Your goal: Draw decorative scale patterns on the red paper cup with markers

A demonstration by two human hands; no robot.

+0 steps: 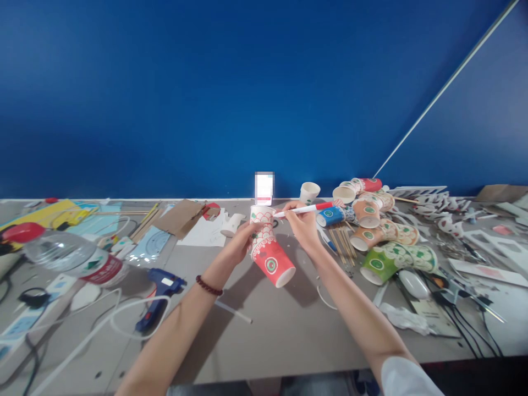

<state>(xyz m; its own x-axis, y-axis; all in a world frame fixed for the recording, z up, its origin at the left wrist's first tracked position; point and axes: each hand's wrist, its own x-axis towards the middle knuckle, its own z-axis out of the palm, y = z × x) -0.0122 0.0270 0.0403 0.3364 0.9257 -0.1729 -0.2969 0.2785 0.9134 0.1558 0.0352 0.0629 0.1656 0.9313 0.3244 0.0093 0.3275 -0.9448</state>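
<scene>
- A red paper cup point(270, 256) with a white scallop pattern and a green-and-white round mark is held in the air between the two hands, above the grey table point(289, 330); it lies tilted, base up and away from the person, open mouth down and toward them.
- The left hand point(243, 242) is closed around the cup's upper part from the left side, fingers wrapped against its wall; a dark bead bracelet point(208, 286) sits on that wrist.
- The right hand point(303, 223) is pinched shut on a white marker point(307, 209) with a red cap end; the marker lies nearly level, its tip pointing left and meeting the base end of the cup.
- The two hands are close together, with only the cup between them.
- Just right of the right hand lies a heap of patterned paper cups point(379, 231), red, orange, blue and green, mostly on their sides, with a bundle of thin wooden sticks point(342, 245) beside them.
- Beyond the hands, near the blue wall point(206, 82), stands a single white cup point(309, 192).
- Left of the left forearm, a blue glue gun point(159, 294) rests on the table with a white cord point(103, 324) looping by it.
- Further left lies a clear plastic bottle point(70, 256) with a red cap, on its side.
- Beyond the left hand are pieces of brown cardboard point(181, 217) and white paper point(204, 234).
</scene>
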